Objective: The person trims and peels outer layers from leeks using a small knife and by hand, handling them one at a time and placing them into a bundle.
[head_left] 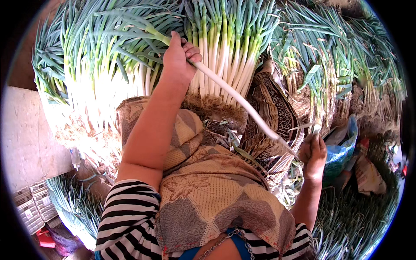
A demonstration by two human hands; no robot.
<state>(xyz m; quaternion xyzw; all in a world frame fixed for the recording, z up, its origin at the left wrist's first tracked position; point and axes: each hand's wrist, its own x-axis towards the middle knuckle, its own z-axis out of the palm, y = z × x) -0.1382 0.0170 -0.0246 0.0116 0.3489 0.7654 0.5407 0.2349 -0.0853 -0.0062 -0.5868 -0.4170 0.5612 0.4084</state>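
My left hand (181,55) is wrapped round the upper part of a long green onion (236,95), just below its leaves. The white stalk slants down to the right across my lap, its lower end close to my right hand (313,155). The fingers of my right hand are closed. A thin pale strip (289,149) runs from the stalk's lower end to these fingers; what else they hold is hidden. A narrow pale pointed piece (302,126) sticks out just above them. A patterned cloth (208,177) covers my lap.
Cleaned green onions (216,56) stand bunched ahead, white stalks down. Untrimmed ones with brown roots (338,82) are heaped at the right. A brown patterned cloth (271,117) and a blue-green bag (340,156) lie near my right hand. White crates (38,206) stand at lower left.
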